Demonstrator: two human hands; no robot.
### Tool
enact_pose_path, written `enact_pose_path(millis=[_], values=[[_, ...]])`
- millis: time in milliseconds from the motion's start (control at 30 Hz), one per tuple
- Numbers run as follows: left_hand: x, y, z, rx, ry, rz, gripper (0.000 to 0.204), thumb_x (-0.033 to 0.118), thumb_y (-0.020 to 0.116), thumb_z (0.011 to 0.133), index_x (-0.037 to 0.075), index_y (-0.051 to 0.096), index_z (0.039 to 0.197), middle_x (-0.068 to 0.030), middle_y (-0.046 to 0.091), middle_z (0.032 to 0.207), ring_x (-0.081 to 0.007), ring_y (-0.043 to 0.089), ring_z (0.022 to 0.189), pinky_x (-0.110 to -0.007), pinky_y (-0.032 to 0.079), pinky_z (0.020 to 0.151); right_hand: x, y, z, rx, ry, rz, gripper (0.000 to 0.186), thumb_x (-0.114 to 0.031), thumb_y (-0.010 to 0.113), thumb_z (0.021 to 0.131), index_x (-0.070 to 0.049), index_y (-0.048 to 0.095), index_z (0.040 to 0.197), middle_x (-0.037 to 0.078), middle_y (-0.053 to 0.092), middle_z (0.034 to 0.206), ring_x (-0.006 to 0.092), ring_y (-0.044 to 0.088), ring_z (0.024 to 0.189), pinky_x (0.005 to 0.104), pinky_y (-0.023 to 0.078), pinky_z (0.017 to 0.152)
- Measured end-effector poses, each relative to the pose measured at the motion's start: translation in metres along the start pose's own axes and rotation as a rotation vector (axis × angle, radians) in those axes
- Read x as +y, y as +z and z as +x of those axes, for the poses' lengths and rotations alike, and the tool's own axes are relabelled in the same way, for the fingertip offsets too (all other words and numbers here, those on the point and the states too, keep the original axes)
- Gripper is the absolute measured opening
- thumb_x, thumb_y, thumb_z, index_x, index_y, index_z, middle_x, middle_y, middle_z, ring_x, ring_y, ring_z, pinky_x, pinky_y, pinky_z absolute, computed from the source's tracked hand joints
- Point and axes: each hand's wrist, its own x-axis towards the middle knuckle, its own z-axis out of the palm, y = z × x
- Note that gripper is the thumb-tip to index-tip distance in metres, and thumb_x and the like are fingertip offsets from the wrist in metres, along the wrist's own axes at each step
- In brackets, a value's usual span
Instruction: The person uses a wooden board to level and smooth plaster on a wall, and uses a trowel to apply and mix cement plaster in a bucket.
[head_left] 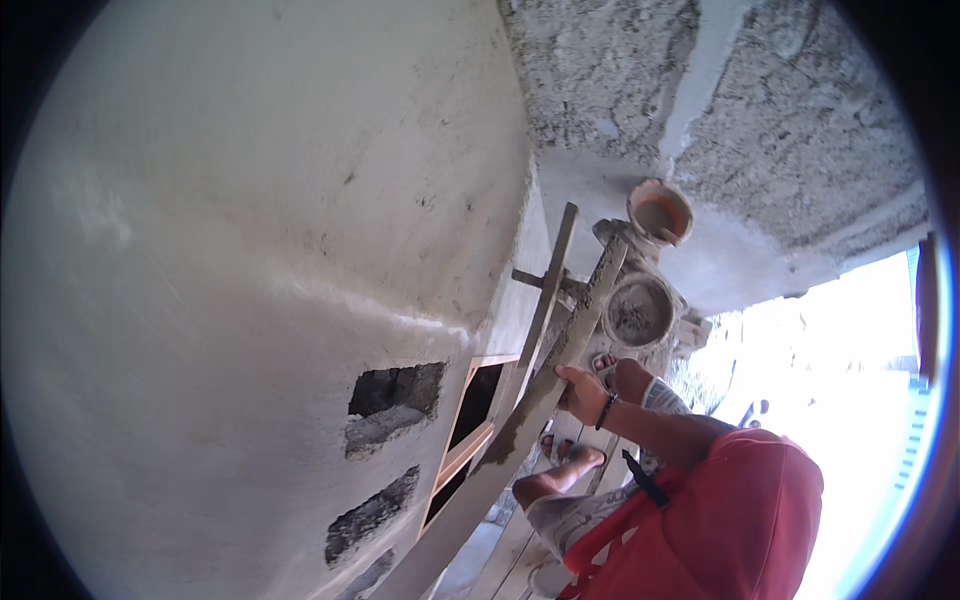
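My right hand (583, 396), with a dark bracelet at the wrist, is closed around the edge of a long, flat straightedge board (530, 415). Wet mortar clings along the upper part of the board, and a damp patch shows below my grip. The board slants from beside the buckets down past the lower edge of the view, close to the smooth plastered wall (250, 250). My left hand is out of view. Beyond the board's upper end are a bucket (640, 312) of grey mortar and a worn orange-brown bucket (660, 212).
A narrow wooden bar (548, 290) leans between wall and board. Rough-edged openings (395, 400) break the plaster near a wooden frame (465, 455). My feet stand on wooden planks (510, 550). Rough, unfinished masonry (610, 90) rises at the top right; bright daylight enters at the right.
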Motion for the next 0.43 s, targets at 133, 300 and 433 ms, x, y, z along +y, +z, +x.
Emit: enact_pose_path(millis=[133,300,433], values=[[0.036,0.138,-0.006,-0.234,-0.123,-0.006,0.067,0.032,0.071,0.066,0.003,0.048,0.122,-0.0199,0.053,0.118,-0.0387,0.050,0.111,-0.058,0.037,0.096,-0.023,-0.011,-0.028,-0.035,0.059,0.095,0.034,-0.033,0.046,0.092,-0.008,0.053,0.113,0.006,0.063,0.106,0.0206,0.061,0.094,0.0388,0.049,0.077],[0.035,0.268,-0.027,-0.540,-0.173,-0.056,0.081,0.035,0.076,0.060,0.008,0.044,0.130,-0.0206,0.050,0.125,-0.0412,0.046,0.117,-0.058,0.029,0.103,-0.053,-0.035,-0.050,-0.008,0.008,0.341,0.037,-0.035,0.045,0.092,-0.009,0.051,0.118,0.006,0.061,0.111,0.0222,0.059,0.102,0.0420,0.048,0.085],[0.032,0.334,-0.048,-0.962,-0.423,-0.129,0.054,0.031,0.067,0.076,0.012,0.048,0.123,-0.0140,0.049,0.128,-0.0325,0.047,0.118,-0.051,0.038,0.099,-0.078,-0.060,-0.055,-0.042,-0.057,0.508,0.038,-0.036,0.046,0.091,-0.009,0.052,0.117,0.006,0.062,0.109,0.0218,0.060,0.098,0.0370,0.048,0.083]])
